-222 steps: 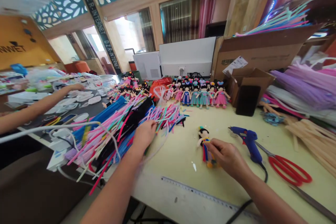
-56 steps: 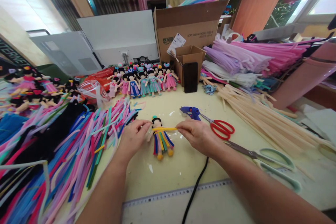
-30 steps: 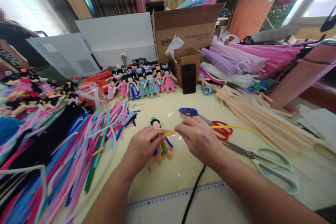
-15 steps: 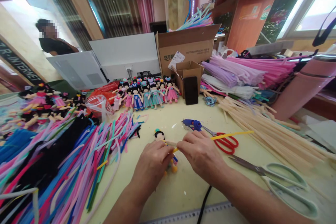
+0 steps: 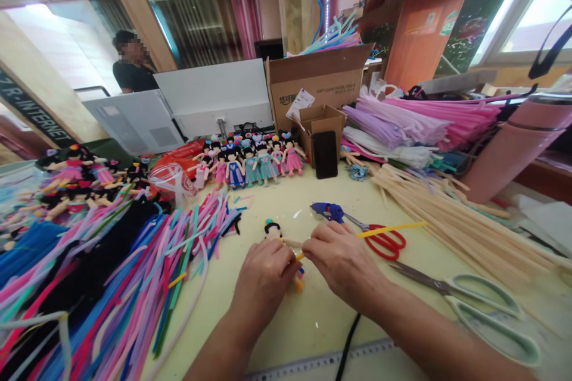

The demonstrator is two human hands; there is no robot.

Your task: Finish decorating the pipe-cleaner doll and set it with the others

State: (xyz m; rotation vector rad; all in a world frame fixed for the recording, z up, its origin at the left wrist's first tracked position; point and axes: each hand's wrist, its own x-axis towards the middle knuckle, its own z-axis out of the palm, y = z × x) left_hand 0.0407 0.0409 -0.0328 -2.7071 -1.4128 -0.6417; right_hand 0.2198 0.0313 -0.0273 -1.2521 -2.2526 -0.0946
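Observation:
A small pipe-cleaner doll (image 5: 273, 231) with black hair lies on the pale tabletop, its middle covered by my left hand (image 5: 266, 271). The fingers of that hand are closed over the doll's body; whether they also pinch the yellow strip is hidden. Thumb and fingers of my right hand (image 5: 337, 256) pinch a yellow pipe cleaner (image 5: 393, 229). Its short end reaches the left fingertips at the doll, and its long end sticks out to the right. Just behind my right hand lie a blue glue gun (image 5: 328, 211) and red-handled scissors (image 5: 386, 241).
Green-handled scissors (image 5: 487, 312) lie beside my right forearm, near beige pipe cleaners (image 5: 451, 223). Colourful pipe cleaners (image 5: 147, 274) cover the left side. Finished dolls (image 5: 250, 164) stand at the back, beside a black phone (image 5: 325, 155). A ruler (image 5: 308, 366) and black cable (image 5: 348, 345) lie in front.
My left hand has turned slightly and covers more of the doll's lower part. The yellow pipe cleaner's free end has moved a little left. A person in the background has moved right.

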